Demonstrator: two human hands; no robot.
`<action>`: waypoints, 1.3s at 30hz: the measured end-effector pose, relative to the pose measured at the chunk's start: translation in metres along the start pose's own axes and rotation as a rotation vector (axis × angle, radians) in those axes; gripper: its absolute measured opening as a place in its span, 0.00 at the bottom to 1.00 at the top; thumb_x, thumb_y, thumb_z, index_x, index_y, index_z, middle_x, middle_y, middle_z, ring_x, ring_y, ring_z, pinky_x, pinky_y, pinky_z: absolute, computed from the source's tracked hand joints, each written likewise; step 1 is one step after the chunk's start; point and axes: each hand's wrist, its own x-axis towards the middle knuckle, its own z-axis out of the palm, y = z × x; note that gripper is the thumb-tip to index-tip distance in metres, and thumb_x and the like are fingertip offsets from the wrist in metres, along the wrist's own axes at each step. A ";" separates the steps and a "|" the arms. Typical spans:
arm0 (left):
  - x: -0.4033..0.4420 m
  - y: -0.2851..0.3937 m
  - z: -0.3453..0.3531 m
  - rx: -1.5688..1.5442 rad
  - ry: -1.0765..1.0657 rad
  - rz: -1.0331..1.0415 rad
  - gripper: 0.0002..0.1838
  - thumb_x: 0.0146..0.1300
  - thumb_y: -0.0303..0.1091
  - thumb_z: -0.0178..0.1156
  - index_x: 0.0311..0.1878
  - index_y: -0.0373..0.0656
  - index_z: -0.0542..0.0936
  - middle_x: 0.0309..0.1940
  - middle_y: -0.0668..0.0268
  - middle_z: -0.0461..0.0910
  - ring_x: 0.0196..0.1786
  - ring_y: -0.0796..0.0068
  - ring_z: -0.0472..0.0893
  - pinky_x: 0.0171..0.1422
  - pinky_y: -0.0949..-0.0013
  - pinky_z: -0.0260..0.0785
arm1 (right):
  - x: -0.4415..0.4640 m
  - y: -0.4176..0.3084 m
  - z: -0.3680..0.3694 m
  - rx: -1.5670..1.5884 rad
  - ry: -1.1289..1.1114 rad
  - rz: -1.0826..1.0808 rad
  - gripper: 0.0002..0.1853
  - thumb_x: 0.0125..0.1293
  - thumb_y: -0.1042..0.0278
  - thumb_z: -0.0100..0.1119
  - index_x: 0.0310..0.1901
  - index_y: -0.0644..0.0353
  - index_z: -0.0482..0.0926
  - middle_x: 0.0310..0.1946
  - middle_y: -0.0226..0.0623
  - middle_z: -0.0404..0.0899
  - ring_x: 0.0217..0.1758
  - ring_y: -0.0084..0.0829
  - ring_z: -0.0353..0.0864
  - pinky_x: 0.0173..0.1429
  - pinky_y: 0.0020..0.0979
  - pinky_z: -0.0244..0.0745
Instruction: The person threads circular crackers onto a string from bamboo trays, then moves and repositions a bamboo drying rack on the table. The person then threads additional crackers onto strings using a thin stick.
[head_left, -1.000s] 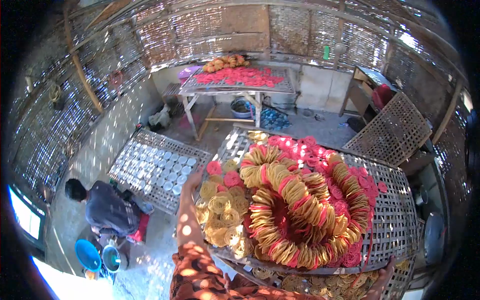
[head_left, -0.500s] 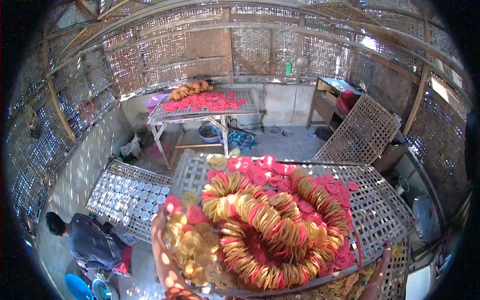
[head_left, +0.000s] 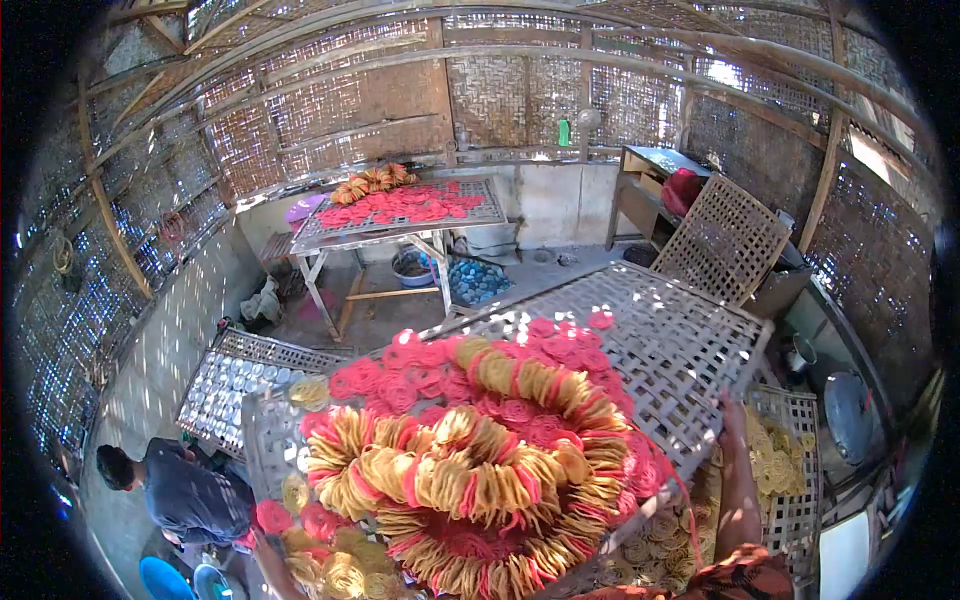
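Observation:
A large woven tray [head_left: 650, 340] tilts across the middle, held at its two sides. It bears strung rings of yellow and pink discs [head_left: 450, 480], loose pink discs [head_left: 400, 375] and yellow discs [head_left: 345, 575]. My left hand [head_left: 268, 552] is at the tray's lower left edge, its fingers mostly hidden by discs. At the right edge, my right hand [head_left: 733, 415] grips the tray's rim. A red string [head_left: 690, 505] hangs over the near edge. Beneath lies another tray with yellow discs [head_left: 775, 450].
A person [head_left: 190, 490] crouches at the left beside blue basins [head_left: 165, 578]. Behind them lies a tray of white round pieces [head_left: 215, 395]. A table with pink discs [head_left: 400, 205] stands at the back. Another woven tray [head_left: 725, 240] leans at the back right.
The held tray has swung, its right side lifting and moving away while its left side comes nearer. More of the lower tray shows at right. The view has turned slightly.

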 end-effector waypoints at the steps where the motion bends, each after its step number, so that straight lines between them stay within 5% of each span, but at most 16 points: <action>1: 0.000 -0.006 -0.001 0.062 0.030 -0.009 0.28 0.68 0.52 0.40 0.51 0.33 0.75 0.45 0.47 0.77 0.44 0.51 0.77 0.50 0.58 0.67 | 0.014 0.010 0.008 0.001 -0.024 0.012 0.20 0.64 0.55 0.55 0.50 0.62 0.72 0.37 0.38 0.79 0.35 0.31 0.80 0.36 0.35 0.79; 6: 0.001 -0.026 0.003 0.238 0.104 -0.002 0.27 0.68 0.50 0.41 0.52 0.33 0.75 0.45 0.48 0.77 0.43 0.51 0.77 0.49 0.58 0.67 | 0.034 0.022 0.052 0.118 -0.175 0.098 0.21 0.63 0.53 0.57 0.49 0.62 0.74 0.37 0.37 0.80 0.35 0.32 0.81 0.38 0.35 0.79; 10: 0.004 -0.032 0.008 0.347 0.122 0.005 0.26 0.68 0.49 0.41 0.52 0.34 0.74 0.45 0.49 0.78 0.43 0.51 0.77 0.49 0.57 0.67 | 0.061 0.052 0.019 0.084 -0.157 0.151 0.19 0.67 0.56 0.51 0.52 0.62 0.72 0.43 0.37 0.78 0.40 0.32 0.80 0.43 0.39 0.79; 15: 0.005 -0.037 0.009 0.463 0.142 0.022 0.25 0.68 0.47 0.42 0.53 0.34 0.74 0.45 0.49 0.78 0.42 0.52 0.78 0.49 0.57 0.68 | 0.052 0.017 0.002 -0.111 -0.085 0.317 0.21 0.64 0.58 0.54 0.54 0.62 0.70 0.45 0.39 0.77 0.38 0.32 0.79 0.45 0.41 0.77; 18: 0.005 -0.037 0.007 0.540 0.145 0.035 0.24 0.68 0.46 0.43 0.53 0.34 0.73 0.45 0.50 0.78 0.42 0.52 0.78 0.49 0.57 0.68 | 0.026 -0.027 -0.029 -0.398 -0.252 0.221 0.24 0.62 0.57 0.58 0.55 0.61 0.69 0.48 0.41 0.75 0.36 0.32 0.80 0.42 0.37 0.77; 24: -0.012 -0.022 -0.013 0.790 0.225 0.043 0.23 0.68 0.44 0.44 0.54 0.34 0.73 0.45 0.51 0.78 0.42 0.52 0.78 0.49 0.56 0.68 | -0.063 -0.090 -0.078 -0.527 -0.136 0.121 0.25 0.60 0.57 0.60 0.56 0.60 0.69 0.48 0.41 0.74 0.35 0.32 0.79 0.40 0.33 0.76; 26: -0.030 0.009 -0.014 0.844 0.337 0.209 0.22 0.68 0.44 0.44 0.54 0.34 0.73 0.45 0.51 0.78 0.41 0.52 0.78 0.48 0.56 0.68 | -0.085 -0.103 -0.119 -0.599 -0.127 0.100 0.22 0.63 0.56 0.57 0.55 0.59 0.70 0.48 0.38 0.74 0.38 0.28 0.78 0.43 0.31 0.75; 30: -0.100 0.133 0.053 0.606 0.453 0.986 0.18 0.68 0.36 0.47 0.55 0.35 0.72 0.49 0.55 0.76 0.40 0.61 0.79 0.47 0.62 0.71 | -0.157 -0.141 -0.171 -0.611 -0.059 0.048 0.20 0.65 0.57 0.54 0.53 0.62 0.72 0.45 0.37 0.76 0.39 0.26 0.78 0.45 0.29 0.73; 33: -0.243 0.206 0.163 -0.014 -0.167 1.164 0.15 0.64 0.30 0.49 0.54 0.38 0.74 0.49 0.58 0.76 0.44 0.66 0.78 0.50 0.68 0.70 | -0.196 -0.147 -0.216 -0.536 -0.046 0.027 0.19 0.65 0.60 0.55 0.51 0.64 0.73 0.42 0.36 0.78 0.40 0.25 0.78 0.43 0.28 0.74; 37: -0.449 0.196 0.282 0.055 -1.120 1.489 0.15 0.57 0.28 0.56 0.49 0.41 0.75 0.48 0.59 0.76 0.46 0.60 0.76 0.50 0.62 0.68 | -0.228 -0.131 -0.267 -0.653 -0.042 0.040 0.14 0.65 0.64 0.55 0.47 0.65 0.76 0.36 0.31 0.78 0.36 0.22 0.76 0.42 0.25 0.73; 39: -0.532 0.168 0.320 0.079 -1.459 1.395 0.14 0.57 0.33 0.59 0.47 0.44 0.77 0.45 0.58 0.77 0.46 0.58 0.75 0.47 0.59 0.69 | -0.231 -0.117 -0.297 -0.679 -0.033 0.023 0.13 0.65 0.65 0.55 0.44 0.67 0.76 0.35 0.33 0.79 0.36 0.23 0.78 0.42 0.25 0.73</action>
